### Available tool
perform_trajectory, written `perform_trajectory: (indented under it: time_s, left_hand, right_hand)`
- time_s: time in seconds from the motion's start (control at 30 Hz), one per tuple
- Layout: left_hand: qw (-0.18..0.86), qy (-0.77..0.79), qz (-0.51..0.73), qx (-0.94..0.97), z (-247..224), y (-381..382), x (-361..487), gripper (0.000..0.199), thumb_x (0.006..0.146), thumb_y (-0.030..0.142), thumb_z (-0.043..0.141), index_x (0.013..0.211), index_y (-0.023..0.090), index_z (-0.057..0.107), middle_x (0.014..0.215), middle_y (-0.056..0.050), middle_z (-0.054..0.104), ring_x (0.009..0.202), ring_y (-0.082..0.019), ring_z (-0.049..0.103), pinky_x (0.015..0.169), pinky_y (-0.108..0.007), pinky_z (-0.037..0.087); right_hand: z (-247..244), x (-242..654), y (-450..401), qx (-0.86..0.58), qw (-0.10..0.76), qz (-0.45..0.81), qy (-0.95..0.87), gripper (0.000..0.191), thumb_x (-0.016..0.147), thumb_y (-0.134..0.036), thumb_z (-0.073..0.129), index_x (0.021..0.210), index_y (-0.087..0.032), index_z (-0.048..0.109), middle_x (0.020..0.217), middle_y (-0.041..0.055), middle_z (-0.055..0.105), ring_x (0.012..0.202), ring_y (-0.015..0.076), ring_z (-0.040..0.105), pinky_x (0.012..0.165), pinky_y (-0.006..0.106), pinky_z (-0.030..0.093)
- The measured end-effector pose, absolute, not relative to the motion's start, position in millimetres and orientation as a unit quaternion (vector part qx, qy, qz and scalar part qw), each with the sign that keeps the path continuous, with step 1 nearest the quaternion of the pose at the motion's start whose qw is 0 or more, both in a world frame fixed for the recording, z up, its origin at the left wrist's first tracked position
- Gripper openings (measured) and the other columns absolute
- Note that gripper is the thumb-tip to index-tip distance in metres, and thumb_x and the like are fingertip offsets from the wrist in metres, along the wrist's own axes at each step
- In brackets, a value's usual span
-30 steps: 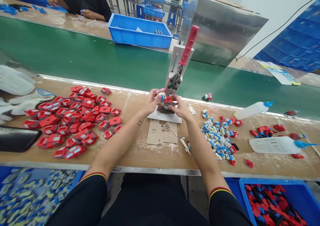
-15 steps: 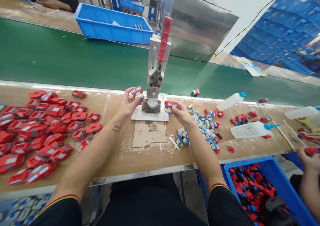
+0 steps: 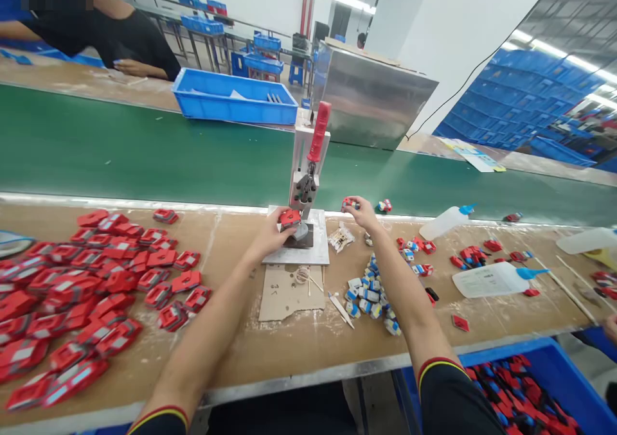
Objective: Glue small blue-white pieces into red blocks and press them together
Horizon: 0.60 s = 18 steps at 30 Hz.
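Note:
My left hand (image 3: 272, 234) is closed on a red toy car body (image 3: 290, 218), its red side facing me. That car body is right at the grey block (image 3: 301, 232) on the base of a toggle press with a red handle (image 3: 319, 132); whether they touch I cannot tell. Farther right, my right hand (image 3: 364, 215) pinches a small red toy car (image 3: 349, 204) near the edge of the green belt. Below my right forearm lies a pile of small white-and-blue toy parts (image 3: 369, 288). Fingers partly hide both held pieces.
Many red car bodies (image 3: 116, 274) cover the left of the table. Glue bottles (image 3: 491, 279) lie at right, beyond a cardboard piece (image 3: 292, 293) and a white pointed tool (image 3: 341, 310). A blue bin (image 3: 554, 371) stands below. Across the green belt (image 3: 231, 165) sits another person (image 3: 130, 36).
The view has tilted upward. My left hand has brought its car body right to the grey block. My right hand has moved right, away from the press, with its toy car.

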<state>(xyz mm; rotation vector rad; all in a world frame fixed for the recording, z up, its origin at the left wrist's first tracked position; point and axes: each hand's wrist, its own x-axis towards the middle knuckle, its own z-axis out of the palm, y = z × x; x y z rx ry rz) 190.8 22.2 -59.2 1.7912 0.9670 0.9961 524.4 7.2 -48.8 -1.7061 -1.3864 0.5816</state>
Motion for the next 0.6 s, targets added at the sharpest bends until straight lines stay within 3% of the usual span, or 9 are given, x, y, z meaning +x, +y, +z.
perform_trajectory:
  time_s: [0.17,0.3,0.4,0.47,0.6]
  left_hand:
    - [0.421,0.372,0.382,0.733,-54.4,24.0,188.1,0.048,0.079,0.028,0.071,0.126,0.022,0.064,0.124,-0.007,0.077,0.119,-0.029,0.071,0.112,-0.046,0.053]
    - [0.446,0.348,0.386,0.728,-59.2,26.3,188.2,0.052,0.082,0.03,0.072,0.132,0.021,0.064,0.127,-0.009,0.076,0.12,-0.029,0.07,0.114,-0.047,0.052]
    - [0.461,0.333,0.389,0.725,-64.4,32.4,186.8,0.058,0.079,0.029,0.074,0.136,0.021,0.064,0.13,-0.009,0.076,0.122,-0.029,0.07,0.115,-0.047,0.052]
    - [0.46,0.335,0.39,0.724,-67.1,36.4,184.8,0.058,0.078,0.027,0.075,0.136,0.021,0.065,0.131,-0.009,0.076,0.122,-0.029,0.07,0.115,-0.047,0.053]
    - [0.44,0.344,0.363,0.746,-67.5,35.7,184.4,0.056,0.081,0.021,0.073,0.136,0.021,0.066,0.133,-0.01,0.076,0.123,-0.03,0.071,0.114,-0.048,0.054]
  right_hand:
    - [-48.7,520.8,58.6,-0.721,0.277,0.16,-0.615,0.039,0.101,-0.041,0.069,0.132,-0.018,0.065,0.135,0.0101,0.069,0.118,0.0249,0.07,0.1,0.049,0.062]
    - [-51.7,514.8,63.8,-0.721,0.237,0.12,-0.64,0.039,0.101,-0.041,0.07,0.132,-0.018,0.066,0.135,0.0109,0.069,0.118,0.0254,0.07,0.102,0.05,0.061]
    - [-40.6,514.7,60.5,-0.712,0.269,0.079,-0.643,0.036,0.098,-0.032,0.069,0.13,-0.014,0.067,0.131,0.0184,0.07,0.121,0.0307,0.066,0.11,0.057,0.054]
    - [-22.5,513.1,59.3,-0.705,0.306,0.049,-0.638,0.042,0.099,-0.03,0.061,0.138,-0.013,0.061,0.137,0.0224,0.066,0.123,0.0324,0.063,0.11,0.058,0.053]
    - [35.8,490.8,55.0,-0.592,0.493,-0.01,-0.638,0.046,0.108,-0.044,0.04,0.151,-0.027,0.047,0.146,0.0135,0.06,0.124,0.0255,0.064,0.095,0.043,0.06]
